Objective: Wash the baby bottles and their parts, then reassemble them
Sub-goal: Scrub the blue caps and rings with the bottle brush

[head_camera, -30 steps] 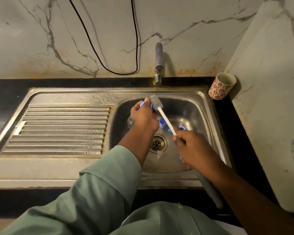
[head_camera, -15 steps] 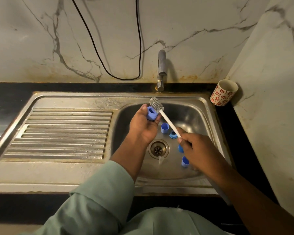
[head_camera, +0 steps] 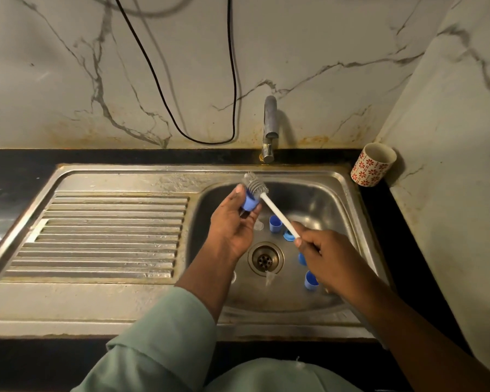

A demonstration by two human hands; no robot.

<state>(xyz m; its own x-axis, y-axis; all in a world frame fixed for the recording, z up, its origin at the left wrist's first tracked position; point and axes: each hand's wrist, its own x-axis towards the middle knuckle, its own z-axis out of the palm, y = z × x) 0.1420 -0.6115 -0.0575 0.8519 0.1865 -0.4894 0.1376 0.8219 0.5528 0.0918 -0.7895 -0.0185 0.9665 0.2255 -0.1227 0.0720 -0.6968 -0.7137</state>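
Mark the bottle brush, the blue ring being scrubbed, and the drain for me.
bottle brush [head_camera: 277,215], head view, on the white handle.
blue ring [head_camera: 250,203], head view, on its outer wall.
drain [head_camera: 265,259], head view, on the strainer centre.

Blue bottle ring [head_camera: 251,203] against brush [head_camera: 256,186], blue parts [head_camera: 275,223] in sink [head_camera: 348,205]

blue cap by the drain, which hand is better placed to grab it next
Probably the left: the right hand grips the bottle brush, while the left hand only needs to drop its blue ring before reaching the blue cap.
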